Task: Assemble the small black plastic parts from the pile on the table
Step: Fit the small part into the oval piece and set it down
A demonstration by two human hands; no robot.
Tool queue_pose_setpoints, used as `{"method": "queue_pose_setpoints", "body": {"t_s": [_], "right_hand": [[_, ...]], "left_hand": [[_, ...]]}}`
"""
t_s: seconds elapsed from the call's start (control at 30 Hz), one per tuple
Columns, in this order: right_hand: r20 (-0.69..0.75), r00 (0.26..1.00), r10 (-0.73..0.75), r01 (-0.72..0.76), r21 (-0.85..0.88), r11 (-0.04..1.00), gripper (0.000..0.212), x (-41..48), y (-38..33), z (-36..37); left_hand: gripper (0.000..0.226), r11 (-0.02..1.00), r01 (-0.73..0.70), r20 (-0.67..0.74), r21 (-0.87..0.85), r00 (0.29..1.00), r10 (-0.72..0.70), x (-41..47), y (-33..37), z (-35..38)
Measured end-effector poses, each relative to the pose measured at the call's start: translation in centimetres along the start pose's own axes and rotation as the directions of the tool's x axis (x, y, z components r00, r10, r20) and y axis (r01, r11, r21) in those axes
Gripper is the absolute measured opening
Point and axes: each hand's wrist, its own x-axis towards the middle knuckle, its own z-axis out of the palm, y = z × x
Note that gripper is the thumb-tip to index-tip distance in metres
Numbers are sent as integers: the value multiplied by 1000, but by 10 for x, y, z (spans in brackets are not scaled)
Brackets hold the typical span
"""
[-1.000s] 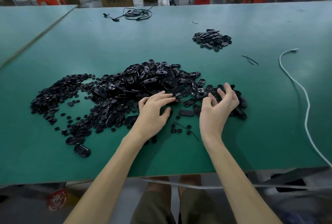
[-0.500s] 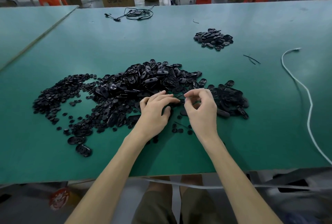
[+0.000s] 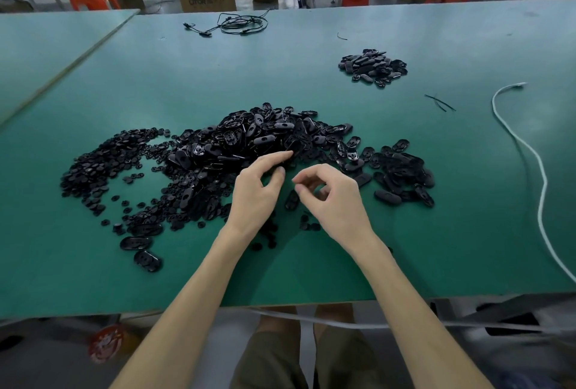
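Observation:
A big pile of black oval plastic shells (image 3: 258, 142) covers the middle of the green table (image 3: 311, 270). Small round black pieces (image 3: 103, 164) spread to its left, and more ovals (image 3: 402, 173) lie to its right. My left hand (image 3: 255, 192) rests at the pile's near edge with fingers fairly straight, its index fingertip touching the shells. Just right of it, my right hand (image 3: 336, 201) hovers with curled fingers and the thumb and index tips pinched together; no part shows between them. One oval shell (image 3: 292, 200) lies on the table between the hands.
A smaller heap of black parts (image 3: 372, 67) sits at the far right. A white cable (image 3: 542, 183) runs down the right side, a coiled black cable (image 3: 240, 24) lies at the far edge, and thin black strands (image 3: 439, 103) lie near the heap. Boxes and orange stools stand beyond.
My right hand left the right cluster, came to my left fingertips, then pulled back toward me with fingers pinched. My left hand lifted and stretched its index finger to the pile.

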Motion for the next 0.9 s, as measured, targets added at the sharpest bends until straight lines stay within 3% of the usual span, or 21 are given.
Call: {"method": "queue_pose_setpoints", "body": {"t_s": [0.3, 0.5, 0.63, 0.73, 0.9], "right_hand": [[193, 980, -48, 92, -226, 970, 5, 0, 3, 3], [64, 996, -67, 82, -261, 962, 22, 2, 6, 3], [-5, 991, -132, 129, -200, 971, 12, 0, 1, 2], [112, 980, -165, 185, -207, 961, 9, -3, -2, 3], [275, 940, -201, 287, -324, 901, 23, -5, -4, 7]], "left_hand": [[28, 990, 71, -42, -118, 996, -76, 0, -2, -1], [26, 981, 101, -36, -165, 993, -109, 0, -1, 1], [9, 982, 95, -87, -161, 990, -110, 0, 0, 1], [10, 980, 100, -158, -172, 979, -128, 0, 1, 0], [18, 974, 98, -132, -206, 983, -127, -2, 6, -1]]}}
